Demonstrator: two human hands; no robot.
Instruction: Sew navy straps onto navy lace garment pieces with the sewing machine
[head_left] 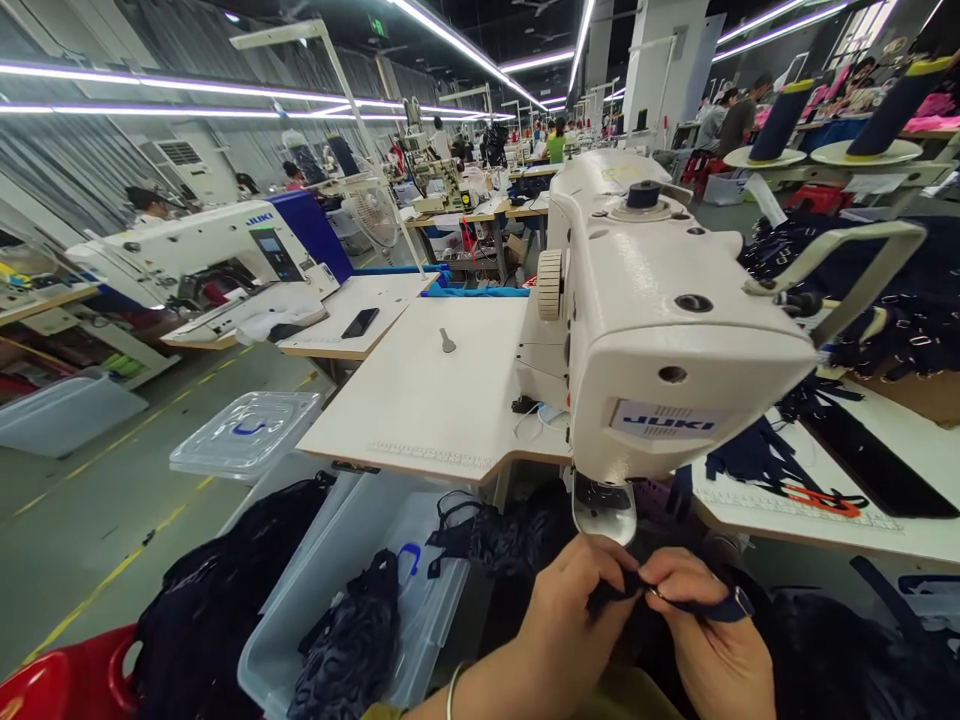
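Observation:
In the head view, my left hand [574, 610] and my right hand [709, 625] meet low in front of the white JUKI sewing machine [675, 340]. Both are closed in a pinch on a narrow navy strap [712, 606]. A small metal ring or slider [742, 602] shows on the strap beside my right hand. Between the two sets of fingertips is another small shiny bit, too small to make out. Just above my fingers is the metal plate [606, 515] under the machine head. Dark fabric behind the hands hides where the strap leads.
Left of the machine is a white tabletop [420, 390] with a small grey metal piece [447, 341]. Below it, a clear plastic bin [337, 560] holds dark lacy garments [352, 640]. On the right table lie orange-handled scissors [825, 500], navy straps [757, 455] and a long black piece [877, 450].

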